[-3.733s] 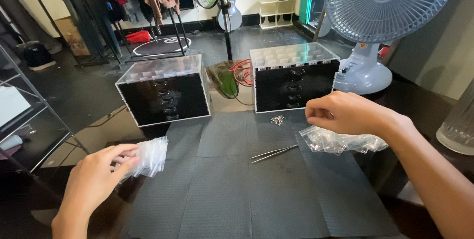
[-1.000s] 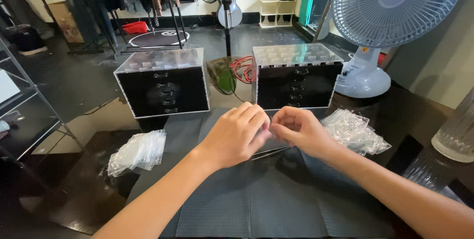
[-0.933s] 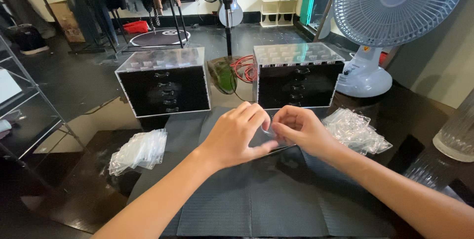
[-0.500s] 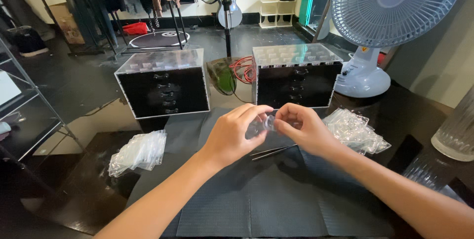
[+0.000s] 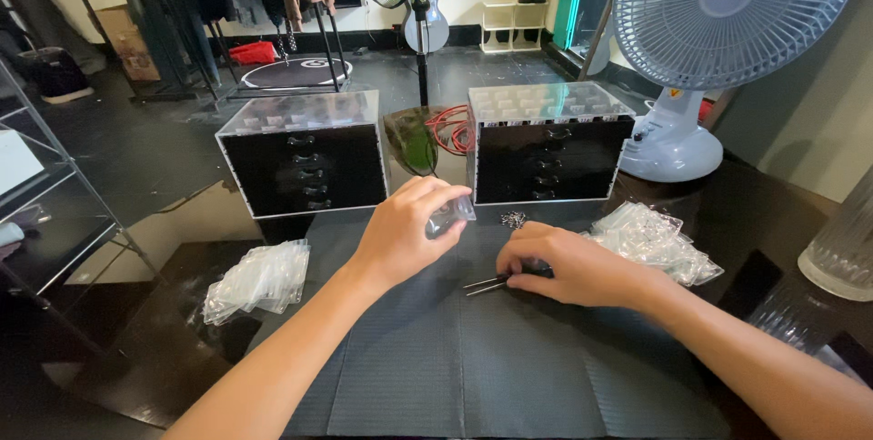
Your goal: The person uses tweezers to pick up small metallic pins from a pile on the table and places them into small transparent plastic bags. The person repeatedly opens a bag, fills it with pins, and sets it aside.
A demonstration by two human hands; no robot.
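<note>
Hands parted | left hand pinches small clear bag | right hand closes, apparently, on tweezers | bag pile beside

Item count, bench top
Two drawer cabinets; two bag piles; one tweezers; one fan.

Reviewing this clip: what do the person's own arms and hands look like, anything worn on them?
Both forearms come in bare from the bottom edge, with no sleeves in view. The left hand and right hand wear no gloves, and no rings, watch or wristbands show. Fingernails look short and unpainted as far as the picture shows. No markings show on the arms.
</note>
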